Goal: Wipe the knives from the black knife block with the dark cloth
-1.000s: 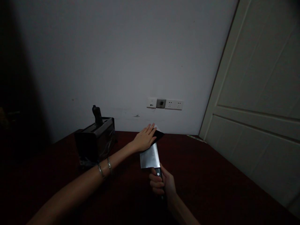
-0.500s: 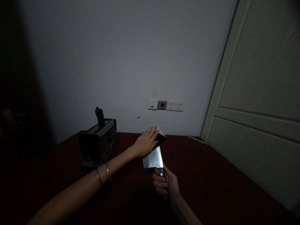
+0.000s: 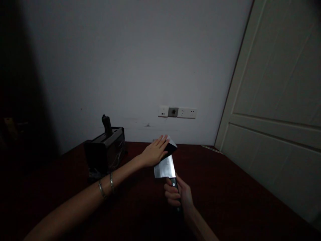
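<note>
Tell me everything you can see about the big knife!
The knife has a wide, flat, shiny blade that looks like metal, and a black handle with round, silvery rivets. It points away from the person, handle nearest. The right hand curls around the handle; the left hand, fingers stretched, lies over a dark sheet that hides part of the blade. I can't tell whether the knife touches the table.

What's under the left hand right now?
Under the left hand, part of a dark sheet-like piece shows, with the cleaver blade extending toward the right hand. Whatever lies directly beneath the palm is covered.
</note>
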### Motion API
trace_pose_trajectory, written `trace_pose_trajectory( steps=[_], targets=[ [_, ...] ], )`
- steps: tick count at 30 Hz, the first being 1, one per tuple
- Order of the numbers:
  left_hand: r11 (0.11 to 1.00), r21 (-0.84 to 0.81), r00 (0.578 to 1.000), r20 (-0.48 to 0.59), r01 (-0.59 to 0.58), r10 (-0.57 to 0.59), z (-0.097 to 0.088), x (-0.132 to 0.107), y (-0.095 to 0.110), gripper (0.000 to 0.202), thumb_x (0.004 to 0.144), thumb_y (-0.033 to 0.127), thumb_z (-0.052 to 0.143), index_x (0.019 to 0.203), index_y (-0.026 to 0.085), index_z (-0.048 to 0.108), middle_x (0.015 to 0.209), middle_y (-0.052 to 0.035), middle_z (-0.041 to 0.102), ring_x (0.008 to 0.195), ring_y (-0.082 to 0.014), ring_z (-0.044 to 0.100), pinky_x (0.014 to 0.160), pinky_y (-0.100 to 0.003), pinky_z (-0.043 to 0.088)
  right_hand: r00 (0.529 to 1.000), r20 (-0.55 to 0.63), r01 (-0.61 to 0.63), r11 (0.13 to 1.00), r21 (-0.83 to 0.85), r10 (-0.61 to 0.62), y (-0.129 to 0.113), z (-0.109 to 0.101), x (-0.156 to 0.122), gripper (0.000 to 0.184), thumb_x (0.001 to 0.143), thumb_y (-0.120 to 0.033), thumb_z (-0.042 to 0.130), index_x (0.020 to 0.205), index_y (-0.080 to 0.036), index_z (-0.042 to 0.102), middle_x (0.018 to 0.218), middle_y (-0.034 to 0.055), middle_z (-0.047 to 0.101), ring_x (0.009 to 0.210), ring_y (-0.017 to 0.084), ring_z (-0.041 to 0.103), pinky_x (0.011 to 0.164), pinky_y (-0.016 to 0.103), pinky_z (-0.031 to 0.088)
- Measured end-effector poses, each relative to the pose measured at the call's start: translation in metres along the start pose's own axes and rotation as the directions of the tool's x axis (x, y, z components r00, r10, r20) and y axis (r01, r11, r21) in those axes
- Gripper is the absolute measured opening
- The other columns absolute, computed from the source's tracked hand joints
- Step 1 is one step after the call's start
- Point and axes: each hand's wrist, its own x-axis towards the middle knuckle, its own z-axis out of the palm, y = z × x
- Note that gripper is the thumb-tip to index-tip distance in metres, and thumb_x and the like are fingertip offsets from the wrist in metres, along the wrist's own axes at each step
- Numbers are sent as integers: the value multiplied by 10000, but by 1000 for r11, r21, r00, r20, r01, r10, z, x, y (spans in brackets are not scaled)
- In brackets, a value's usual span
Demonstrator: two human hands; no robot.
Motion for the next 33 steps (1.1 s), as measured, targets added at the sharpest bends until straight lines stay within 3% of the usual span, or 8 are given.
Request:
trace_pose_trajectory(
  steps=[6,12,19,21,24,26,33],
  targets=[
    [976,-43,976,18,-215,216,-7,-23,28,560,901,365,336,1387,158,149,1473,-73,82,1344,-202,34,1082,-335,164,997,-37,65,998,6,-64,-3,1,-2,267,749,-360,586,691,-103,542,475,-99,303,345,1,137,264,84,182],
    [999,-24,998,44,-34,35,-5,-6,-3,523,921,356,263,1383,131,162,1462,-109,120,1341,-217,70,1070,-386,181,999,-30,19,1000,12,-18,1,4,0,271,765,-374,573,695,-116,527,471,-103,280,343,8,115,256,89,160],
    [976,-59,977,36,-210,212,-14,-32,30,556,907,371,300,1396,176,120,1475,-57,56,1344,-202,20,1081,-349,164,998,11,56,998,-20,-56,-2,1,-2,263,757,-369,577,699,-116,532,483,-103,281,351,8,101,265,88,181],
    [980,-46,980,42,-194,196,-12,-29,20,553,911,373,289,1396,171,117,1474,-63,61,1345,-198,27,1082,-350,158,999,6,34,999,-17,-34,0,2,-2,265,767,-371,566,706,-114,538,478,-101,287,350,11,104,264,91,184],
    [997,-14,996,38,-82,82,-7,-18,-7,533,924,350,246,1394,134,117,1469,-95,83,1344,-205,34,1080,-367,156,1000,-11,0,1000,-4,0,4,5,-1,272,781,-379,548,710,-117,541,469,-99,289,346,13,106,262,93,185],
    [999,-5,999,31,-44,44,-5,-14,-13,530,926,333,236,1393,114,112,1467,-111,81,1343,-212,29,1076,-375,161,1000,-21,-6,1000,-5,6,5,6,-1,271,774,-381,555,704,-119,538,466,-99,290,345,13,106,262,93,183],
    [968,-53,969,29,-245,246,-16,-27,32,575,901,357,315,1397,158,104,1475,-65,49,1344,-202,3,1084,-343,145,999,-33,27,999,-43,-28,-1,4,-4,278,730,-384,599,691,-119,525,476,-103,282,349,7,89,264,96,167]
  ],
)
